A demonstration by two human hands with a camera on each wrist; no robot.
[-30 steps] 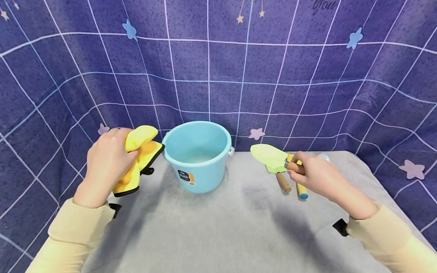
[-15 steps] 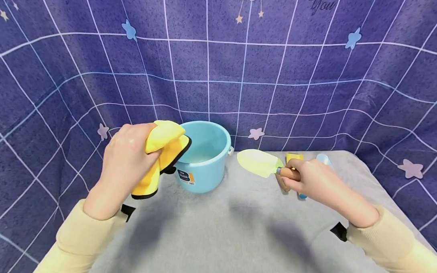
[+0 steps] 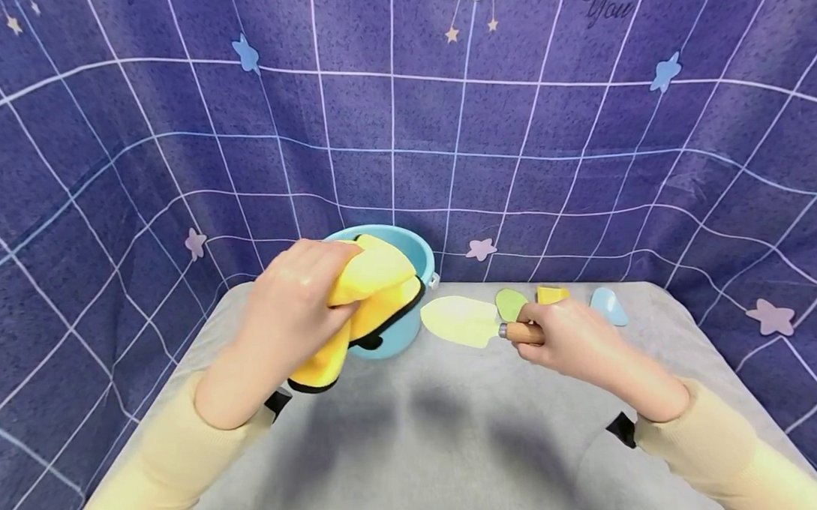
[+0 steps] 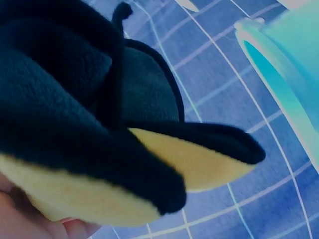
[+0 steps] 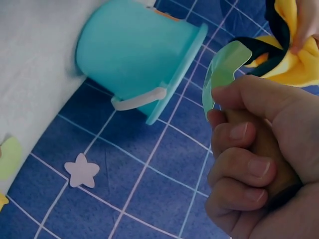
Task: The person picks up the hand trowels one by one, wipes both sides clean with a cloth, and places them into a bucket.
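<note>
My left hand (image 3: 291, 304) grips a folded yellow cloth (image 3: 372, 275) with black edging. In the left wrist view the cloth (image 4: 199, 162) shows a dark plush underside. It overlaps the light blue bucket (image 3: 401, 338) in the head view, hiding most of its front. My right hand (image 3: 580, 343) holds a small trowel (image 3: 459, 321) by its wooden handle, the pale green blade pointing left toward the cloth. The right wrist view shows the right hand's fingers (image 5: 244, 169) wrapped round that handle, with the bucket's white handle (image 5: 139, 99) lying along its side.
Behind the right hand lie a green blade (image 3: 511, 304), a yellow tool (image 3: 552, 293) and a light blue piece (image 3: 608, 306), partly hidden. A grey cloth covers the table (image 3: 456, 448). A purple gridded curtain (image 3: 512, 116) hangs close behind and at both sides.
My left hand has carried the cloth rightward, from beside the bucket to in front of it. The right hand has brought the trowel left and slightly nearer, away from the other tools.
</note>
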